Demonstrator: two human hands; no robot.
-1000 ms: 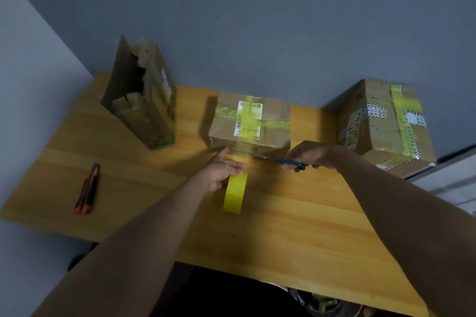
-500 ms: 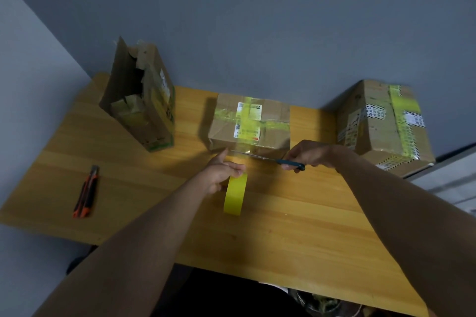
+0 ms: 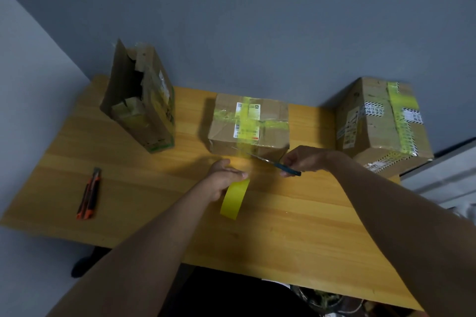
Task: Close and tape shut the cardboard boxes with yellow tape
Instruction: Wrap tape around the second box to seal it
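A small closed cardboard box (image 3: 270, 116) with a yellow tape cross stands mid-table. My left hand (image 3: 223, 177) holds the yellow tape roll (image 3: 234, 199) just in front of it, with a strip of tape running up to the box's front face. My right hand (image 3: 304, 161) grips blue-handled scissors (image 3: 273, 162) whose blades point left at that strip. A tall open box (image 3: 146, 110) stands at the back left with its flaps up. A larger taped box (image 3: 381, 123) sits at the back right.
An orange and black utility knife (image 3: 88, 194) lies on the left part of the wooden table (image 3: 283, 226). Grey walls close the back and left. A white surface (image 3: 443, 175) adjoins the table's right edge.
The scissors' blades have edged left toward the tape strip. My left hand and the roll stay almost where they were.
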